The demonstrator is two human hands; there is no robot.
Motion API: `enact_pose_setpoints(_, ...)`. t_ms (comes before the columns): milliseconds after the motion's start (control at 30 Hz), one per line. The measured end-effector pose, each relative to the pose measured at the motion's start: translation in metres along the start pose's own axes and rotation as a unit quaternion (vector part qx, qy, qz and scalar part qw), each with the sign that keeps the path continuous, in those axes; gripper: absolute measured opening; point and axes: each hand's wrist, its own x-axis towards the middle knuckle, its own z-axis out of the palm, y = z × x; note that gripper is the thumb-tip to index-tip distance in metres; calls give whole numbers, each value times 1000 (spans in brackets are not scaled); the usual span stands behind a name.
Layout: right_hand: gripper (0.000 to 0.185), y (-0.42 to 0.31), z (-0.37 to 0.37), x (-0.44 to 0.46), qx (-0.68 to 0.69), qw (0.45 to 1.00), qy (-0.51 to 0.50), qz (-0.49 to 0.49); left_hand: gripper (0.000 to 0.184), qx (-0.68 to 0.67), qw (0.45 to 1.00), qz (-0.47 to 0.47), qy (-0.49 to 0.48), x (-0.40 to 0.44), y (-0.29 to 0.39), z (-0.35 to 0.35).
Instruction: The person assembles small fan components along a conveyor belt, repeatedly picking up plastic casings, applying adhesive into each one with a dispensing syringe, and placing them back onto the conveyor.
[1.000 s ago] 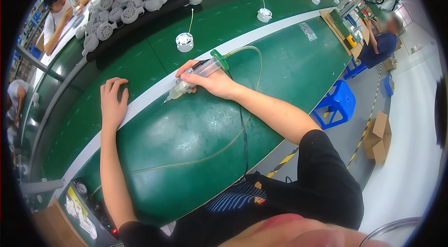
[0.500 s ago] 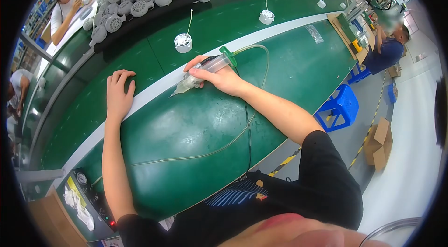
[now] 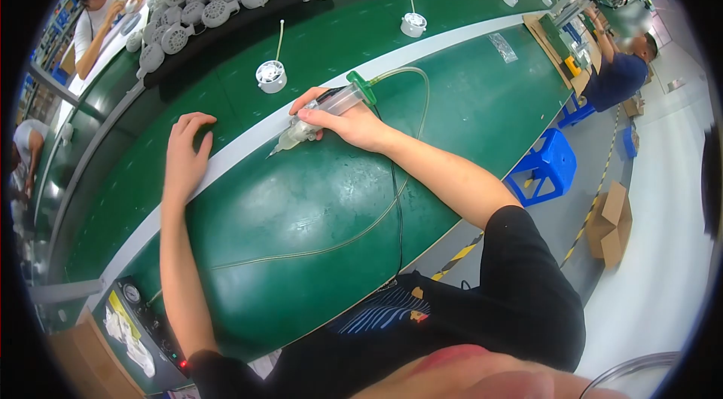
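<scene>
Syringe (image 3: 346, 100) in your right hand (image 3: 348, 126): your fingers and thumb are closed around it, its needle end tilted down and to the left over the green table (image 3: 316, 203), close to the white strip (image 3: 239, 149). You can't tell whether the tip touches the tabletop. Your left hand (image 3: 185, 158) is loosely spread, fingers curved and thumb apart, reaching over the strip to the belt (image 3: 226, 90).

Compared with half a second ago, the nearer white fan (image 3: 271, 78) has slid left along the belt, nearer your left hand, and the farther fan (image 3: 413, 25) has shifted the same way. Your grip on the syringe looks unchanged.

As for containers, the syringe is clear, with cloudy, pale stuff toward its needle end; a green cap (image 3: 361, 88) tops it, and a thin hose (image 3: 427, 94) leads off. A clear bag (image 3: 503, 48) lies at the table's far end, its contents too small to tell. On the floor at right, a cardboard box (image 3: 608, 227) stands with flaps up, its inside hidden.
</scene>
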Motion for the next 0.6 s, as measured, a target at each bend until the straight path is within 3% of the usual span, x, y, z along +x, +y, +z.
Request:
enact_pose_setpoints(33,27,-1,-1,2,1,1000,0,-5,17,-78,996,-10,-44,4,19,-22)
enact_pose_setpoints(100,26,-3,-4,5,2,1000,-1,-2,17,-53,986,99,-120,6,84,-77)
enact_pose_setpoints(167,26,-2,-3,3,1,1000,-6,6,14,-166,946,192,-202,-7,147,-120)
enact_pose_setpoints(233,26,-3,-3,3,3,1000,5,7,15,-300,789,441,-304,-10,157,-132)
enact_pose_setpoints(300,26,-3,-3,3,11,1000,1,2,14,-221,869,310,-317,-58,178,-163)
enact_pose_setpoints(600,27,-1,-3,4,-5,1000,7,9,12,-175,889,372,-201,-79,192,-164)
